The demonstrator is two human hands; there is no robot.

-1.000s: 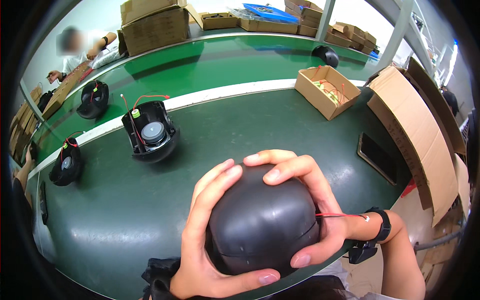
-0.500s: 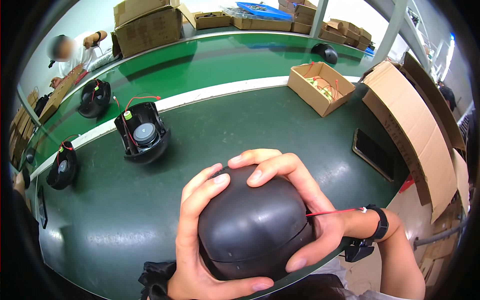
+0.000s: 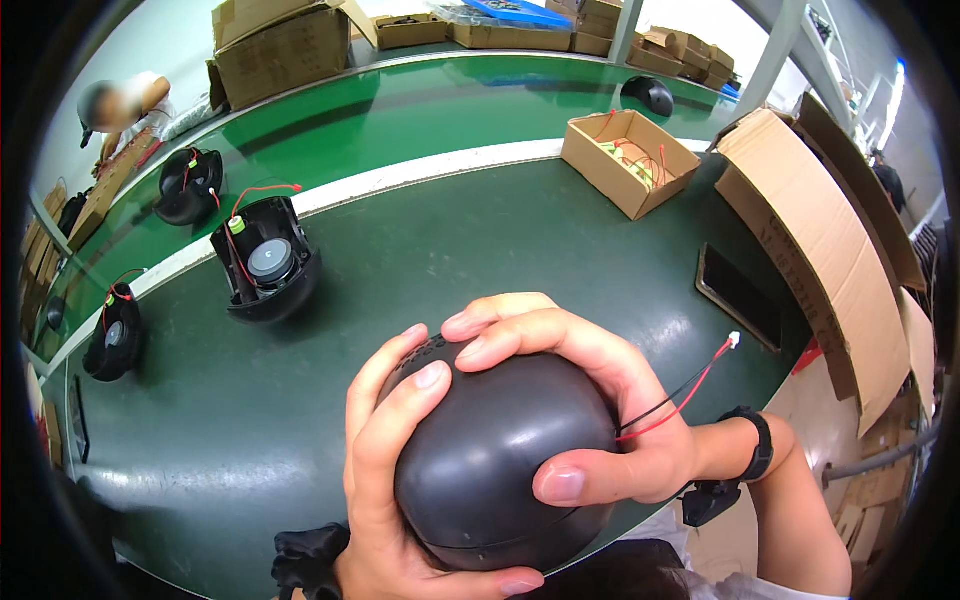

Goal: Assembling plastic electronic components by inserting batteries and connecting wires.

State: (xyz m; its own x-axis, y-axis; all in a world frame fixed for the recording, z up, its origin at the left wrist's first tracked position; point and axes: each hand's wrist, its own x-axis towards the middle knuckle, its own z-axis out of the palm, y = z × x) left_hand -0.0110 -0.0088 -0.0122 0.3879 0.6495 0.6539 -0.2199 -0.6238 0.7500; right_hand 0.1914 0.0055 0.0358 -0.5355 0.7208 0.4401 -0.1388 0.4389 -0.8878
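Left hand [image 3: 378, 490] and right hand [image 3: 652, 468] clamp 1 black shell [image 3: 500, 440] between them; 2 wires [image 3: 704, 377], red and black, stick out its right side.

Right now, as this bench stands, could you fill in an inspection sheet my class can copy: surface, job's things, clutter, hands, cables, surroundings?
Surface: dark green table, glossy, with light reflections.
Job's things: black shell, closed, seam showing; open shell at left with a grey speaker.
Clutter: phone lying at right; small box of red-wired parts.
Hands: left hand and right hand both clasp the black shell; right thumb lies across it.
Cables: red lead and a black one leave its right side, ending in a loose white plug.
Surroundings: bright green strip behind; carton beyond; person at far left.
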